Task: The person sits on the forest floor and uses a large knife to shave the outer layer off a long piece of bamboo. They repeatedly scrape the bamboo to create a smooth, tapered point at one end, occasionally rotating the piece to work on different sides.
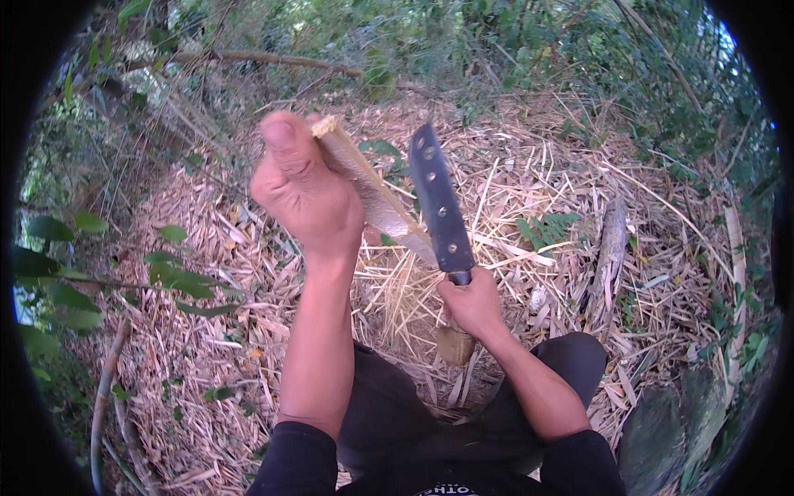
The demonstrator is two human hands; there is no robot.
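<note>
My left hand is closed round the upper end of a split bamboo piece, pale on its inner face, which slants down to the right. My right hand grips the handle of a large knife. Its broad dark blade has a row of holes and points up and away from me. The blade stands just right of the bamboo; I cannot tell whether they touch near its lower end. Below my right fist shows the knife's wooden handle end.
Thin pale shavings lie on the ground between my knees, over a litter of dry leaves. A short log lies to the right, near a grey stone. Leafy branches reach in at the left, and brush stands behind.
</note>
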